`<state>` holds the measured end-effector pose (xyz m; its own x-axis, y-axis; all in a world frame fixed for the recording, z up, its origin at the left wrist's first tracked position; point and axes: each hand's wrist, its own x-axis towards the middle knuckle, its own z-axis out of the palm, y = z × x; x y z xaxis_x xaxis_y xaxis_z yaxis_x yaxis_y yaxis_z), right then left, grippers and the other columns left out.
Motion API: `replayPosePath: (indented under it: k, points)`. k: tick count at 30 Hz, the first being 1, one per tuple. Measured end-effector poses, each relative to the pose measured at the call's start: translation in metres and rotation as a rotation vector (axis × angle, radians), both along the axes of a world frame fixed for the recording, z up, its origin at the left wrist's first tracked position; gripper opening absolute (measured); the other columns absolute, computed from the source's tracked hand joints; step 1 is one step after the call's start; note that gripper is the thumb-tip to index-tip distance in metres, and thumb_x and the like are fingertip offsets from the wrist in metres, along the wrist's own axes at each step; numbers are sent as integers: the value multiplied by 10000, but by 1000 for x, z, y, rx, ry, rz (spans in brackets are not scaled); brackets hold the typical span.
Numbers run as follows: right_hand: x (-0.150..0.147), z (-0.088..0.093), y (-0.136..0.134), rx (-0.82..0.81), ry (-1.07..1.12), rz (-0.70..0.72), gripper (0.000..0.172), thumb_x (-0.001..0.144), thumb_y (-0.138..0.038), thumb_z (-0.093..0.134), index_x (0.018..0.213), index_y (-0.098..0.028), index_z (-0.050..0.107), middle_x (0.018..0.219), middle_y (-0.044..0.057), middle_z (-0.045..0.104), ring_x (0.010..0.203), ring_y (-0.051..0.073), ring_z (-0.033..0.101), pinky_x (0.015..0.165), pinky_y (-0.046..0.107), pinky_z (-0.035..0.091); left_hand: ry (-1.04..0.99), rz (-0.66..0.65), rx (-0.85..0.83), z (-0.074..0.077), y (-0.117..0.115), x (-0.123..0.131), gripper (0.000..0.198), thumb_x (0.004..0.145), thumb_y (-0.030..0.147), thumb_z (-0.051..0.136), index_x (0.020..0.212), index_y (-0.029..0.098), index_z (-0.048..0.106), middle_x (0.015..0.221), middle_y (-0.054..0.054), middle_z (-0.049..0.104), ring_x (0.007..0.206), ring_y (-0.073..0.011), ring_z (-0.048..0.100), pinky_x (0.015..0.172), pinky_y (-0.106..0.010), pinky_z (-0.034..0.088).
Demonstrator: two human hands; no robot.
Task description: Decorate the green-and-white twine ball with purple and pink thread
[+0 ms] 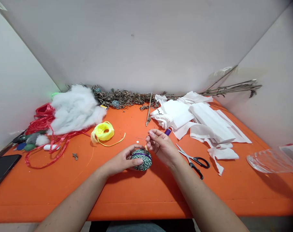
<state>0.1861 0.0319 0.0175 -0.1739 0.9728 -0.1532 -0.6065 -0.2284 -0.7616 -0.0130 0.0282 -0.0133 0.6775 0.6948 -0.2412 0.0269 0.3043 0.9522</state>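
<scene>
Surface: your orange worktop (64, 190), white walls (136, 42) behind it.
Far left: red plastic ribbon (41, 120), white stuffing (75, 109).
Centre left: a coil of yellow ribbon (101, 132).
Left hand (121, 159): partly open, curled against the ball.
Ball: a green-and-white twine ball (141, 159), held in your left hand.
Right hand (162, 146): fingertips pinched just above the ball; anything held is too fine to tell.
Right: black-handled scissors (192, 160), white strips of fabric (204, 122).

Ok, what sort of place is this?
Looks like a craft workspace: an orange table holds a striped twine ball, scissors and a heap of white stuffing.
</scene>
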Motion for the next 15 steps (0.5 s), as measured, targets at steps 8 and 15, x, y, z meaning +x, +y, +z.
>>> replayPosePath:
  k: [8,15]
  points:
    - [-3,1,0,-37,-19,6,337,637,-337,893,808,-168,657,676,1,715,486,84,640,455,153,526,-13,-27,-45,-2,0,1,662,740,409,797,1301,189,521,1342,-167,577,1220,-312,559,987,-442,457]
    - [0,2,0,-20,-8,-20,334,644,-340,887,829,-175,664,672,-3,718,498,85,647,455,145,518,57,2,10,-3,1,1,591,783,458,745,1269,185,549,1273,-150,620,1167,-295,583,936,-408,482]
